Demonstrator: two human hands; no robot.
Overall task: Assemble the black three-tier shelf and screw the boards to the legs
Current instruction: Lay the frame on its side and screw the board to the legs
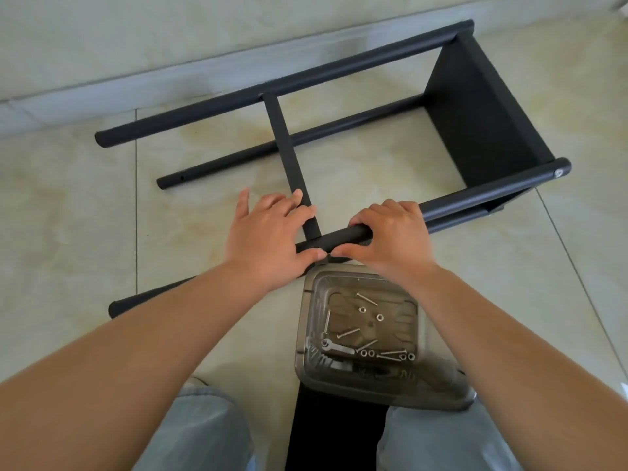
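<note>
Slippage threatens where the right hand (387, 236) curls around the near leg (343, 236) while the left hand (268, 232), fingers spread, presses the middle board (285, 144) beside it, misaligning holes.

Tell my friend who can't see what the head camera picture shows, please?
Two bare hands work on a black shelf frame lying on a tiled floor: the right hand grips a round leg and the left hand touches the middle board. A clear plastic tray near the person's knees holds screws, washers and a small wrench.

Glossy beige floor tiles (373, 158), pale grey baseboard (170, 76), daylight
</note>
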